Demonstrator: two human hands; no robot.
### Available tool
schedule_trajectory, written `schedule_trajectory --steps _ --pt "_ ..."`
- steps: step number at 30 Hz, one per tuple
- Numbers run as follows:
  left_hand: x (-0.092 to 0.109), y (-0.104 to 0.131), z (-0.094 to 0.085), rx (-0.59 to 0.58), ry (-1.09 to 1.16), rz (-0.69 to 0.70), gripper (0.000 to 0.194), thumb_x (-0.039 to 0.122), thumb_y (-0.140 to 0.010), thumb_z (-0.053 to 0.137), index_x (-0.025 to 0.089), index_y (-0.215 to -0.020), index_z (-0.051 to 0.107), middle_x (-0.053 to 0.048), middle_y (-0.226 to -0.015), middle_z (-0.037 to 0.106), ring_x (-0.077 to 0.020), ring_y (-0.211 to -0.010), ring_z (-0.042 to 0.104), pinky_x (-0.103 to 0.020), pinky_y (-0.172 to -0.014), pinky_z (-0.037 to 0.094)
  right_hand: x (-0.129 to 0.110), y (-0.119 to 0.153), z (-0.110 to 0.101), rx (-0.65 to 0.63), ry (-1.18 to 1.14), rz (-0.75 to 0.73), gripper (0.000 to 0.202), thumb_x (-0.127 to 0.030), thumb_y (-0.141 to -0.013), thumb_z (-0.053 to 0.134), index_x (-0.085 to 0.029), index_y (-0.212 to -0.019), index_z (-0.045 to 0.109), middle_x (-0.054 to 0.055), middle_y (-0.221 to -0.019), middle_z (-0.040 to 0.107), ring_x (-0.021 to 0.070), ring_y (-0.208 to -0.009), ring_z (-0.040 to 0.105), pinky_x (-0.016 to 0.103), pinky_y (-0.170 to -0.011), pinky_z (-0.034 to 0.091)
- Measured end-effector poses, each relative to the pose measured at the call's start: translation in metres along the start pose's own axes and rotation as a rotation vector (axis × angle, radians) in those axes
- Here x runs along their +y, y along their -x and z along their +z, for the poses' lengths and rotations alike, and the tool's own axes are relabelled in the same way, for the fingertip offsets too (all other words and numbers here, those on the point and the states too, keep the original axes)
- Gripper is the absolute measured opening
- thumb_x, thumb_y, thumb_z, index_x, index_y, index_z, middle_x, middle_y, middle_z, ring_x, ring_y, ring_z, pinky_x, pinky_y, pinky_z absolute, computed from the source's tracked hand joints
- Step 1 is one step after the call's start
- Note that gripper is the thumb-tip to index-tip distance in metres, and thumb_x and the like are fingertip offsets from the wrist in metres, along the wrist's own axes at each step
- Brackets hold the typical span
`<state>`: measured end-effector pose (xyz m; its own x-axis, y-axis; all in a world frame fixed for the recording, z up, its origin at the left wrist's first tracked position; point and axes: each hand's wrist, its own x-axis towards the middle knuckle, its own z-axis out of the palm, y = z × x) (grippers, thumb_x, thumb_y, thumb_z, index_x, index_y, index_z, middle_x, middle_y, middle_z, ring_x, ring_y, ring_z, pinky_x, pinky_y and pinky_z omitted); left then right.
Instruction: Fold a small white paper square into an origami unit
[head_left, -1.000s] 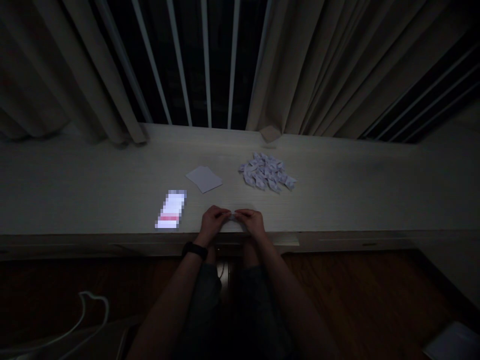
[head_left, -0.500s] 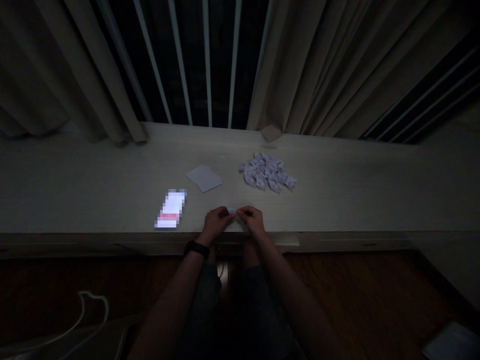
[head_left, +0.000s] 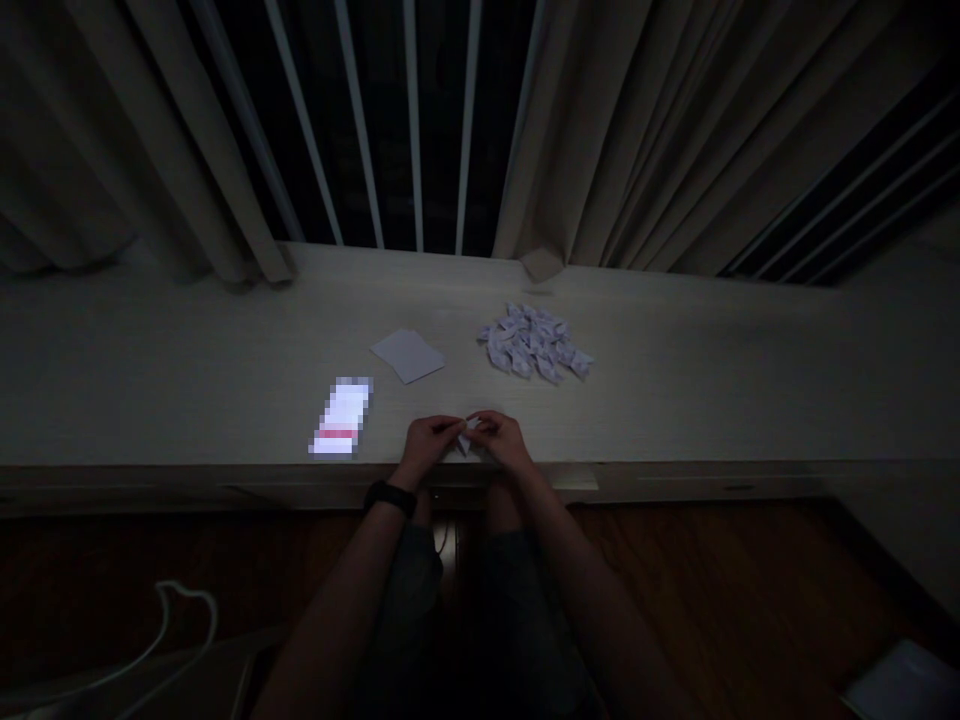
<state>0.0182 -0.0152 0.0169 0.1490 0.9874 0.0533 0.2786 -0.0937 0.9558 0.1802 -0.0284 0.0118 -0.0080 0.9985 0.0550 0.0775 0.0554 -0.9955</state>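
Hands meet at the near edge of the ledge (head_left: pixel 675 400), at about the middle of its length. Left hand (head_left: pixel 427 445): fingers curled, tips pinching the left side of a small folded paper piece (head_left: pixel 466 437). Black band on the left wrist (head_left: pixel 389 498). Right hand (head_left: pixel 504 440): fingers likewise curled, tips pinching the right side of the same piece. Fingertips of the two hands nearly touch over the paper. Paper piece is pale, creased and partly hidden by the fingers; exact fold shape cannot be told in the dim light. Whether it rests on the ledge surface or is lifted just off it cannot be told.

Surroundings on the ledge:
- Lit phone (head_left: pixel 341 417), screen up, near the front edge, just left of the left hand, apart from it.
- Flat paper sheet (head_left: pixel 407 355), turned at an angle, farther back, between the phone and the pile.
- Pile of small folded paper pieces (head_left: pixel 534 343), heaped loosely, farther back and to the right of the hands, well apart from them.

Curtains (head_left: pixel 637 140) hang down to the rear edge of the ledge, parted at the middle over dark window bars. Lighting is low throughout and fine detail is poor.
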Motion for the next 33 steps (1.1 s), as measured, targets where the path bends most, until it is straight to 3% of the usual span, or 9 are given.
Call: schedule_trajectory --steps 10,14,21,27,33 --pt "0.0066 0.0033 -0.0026 -0.055 0.017 -0.015 0.031 0.038 -0.073 0.067 0.015 -0.092 0.073 -0.006 -0.079 0.074 -0.0174 -0.067 0.066 -0.026 -0.062 0.052 -0.0003 -0.0006 -0.0028 0.058 -0.092 0.058 0.034 -0.042 -0.060 0.073 -0.018 -0.082 0.066 -0.002 -0.054 0.058 0.0115 -0.047 0.050 0.023 -0.045 0.037" --pt "0.0093 0.0042 -0.0037 -0.048 -0.023 0.010 0.025 0.032 -0.071 0.068 0.015 -0.089 0.074 -0.007 -0.084 0.074 -0.0201 -0.076 0.067 -0.029 -0.070 0.053 -0.0007 -0.0004 -0.0038 0.071 -0.091 0.032 0.033 -0.044 -0.064 0.071 -0.020 -0.086 0.066 -0.003 -0.054 0.058 0.0121 -0.048 0.051 0.023 -0.045 0.038" --pt "0.0060 0.0045 -0.0021 -0.050 -0.078 0.034 0.026 0.028 -0.071 0.068 0.017 -0.094 0.073 -0.008 -0.091 0.073 -0.0208 -0.082 0.067 -0.030 -0.075 0.052 0.0073 -0.0018 -0.0054 0.132 -0.111 0.066 0.031 -0.044 -0.058 0.075 -0.018 -0.073 0.066 0.002 -0.061 0.065 0.0152 -0.054 0.057 0.026 -0.051 0.046" --pt "0.0085 0.0050 0.0006 -0.052 -0.095 -0.021 0.027 0.034 -0.070 0.070 0.015 -0.088 0.074 -0.008 -0.080 0.073 -0.0196 -0.071 0.066 -0.027 -0.064 0.051 0.0062 -0.0010 -0.0067 0.111 -0.174 0.114 0.029 -0.040 -0.054 0.078 -0.018 -0.070 0.068 0.002 -0.061 0.066 0.0153 -0.052 0.058 0.027 -0.052 0.045" --pt "0.0055 0.0036 -0.0007 -0.010 -0.054 -0.030 0.028 0.035 -0.066 0.073 0.015 -0.085 0.074 -0.008 -0.079 0.073 -0.0198 -0.072 0.067 -0.028 -0.064 0.051 0.0039 -0.0030 -0.0080 0.124 -0.163 0.149 0.031 -0.042 -0.057 0.075 -0.016 -0.072 0.067 0.001 -0.055 0.063 0.0132 -0.047 0.054 0.023 -0.044 0.039"
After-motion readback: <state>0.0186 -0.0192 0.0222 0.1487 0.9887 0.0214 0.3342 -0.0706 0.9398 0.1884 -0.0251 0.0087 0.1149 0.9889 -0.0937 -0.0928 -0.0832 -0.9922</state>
